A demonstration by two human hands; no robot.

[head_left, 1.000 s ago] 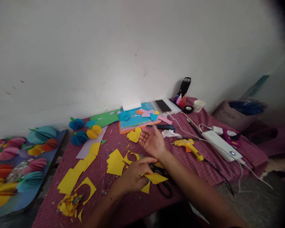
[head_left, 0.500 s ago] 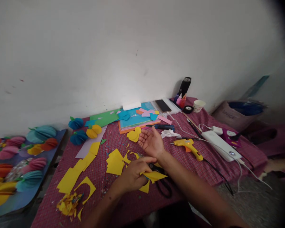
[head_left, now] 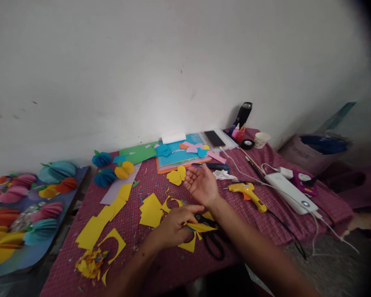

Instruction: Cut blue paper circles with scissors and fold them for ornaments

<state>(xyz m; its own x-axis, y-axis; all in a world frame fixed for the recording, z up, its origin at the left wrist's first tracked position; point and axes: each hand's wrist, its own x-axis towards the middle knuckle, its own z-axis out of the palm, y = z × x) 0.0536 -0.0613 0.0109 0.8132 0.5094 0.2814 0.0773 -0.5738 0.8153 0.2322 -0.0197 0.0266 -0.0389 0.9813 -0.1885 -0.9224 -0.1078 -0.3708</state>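
Left hand [head_left: 173,226] still pinching the yellow paper cutout [head_left: 200,227] just above the black scissors [head_left: 212,239]. Right hand [head_left: 201,185] stays open, palm up, empty, beyond the scissors. Barely any shift.

Beside the scissors [head_left: 212,241], which your right forearm partly covers, your left hand [head_left: 173,227] hides much of the yellow paper [head_left: 200,227] it pinches.

A yellow hot glue gun [head_left: 246,194] is parked on the red checked tablecloth [head_left: 160,264], near a white power strip [head_left: 289,192]. A black flask [head_left: 243,114] and white paper cup [head_left: 261,139] are seen by the wall.
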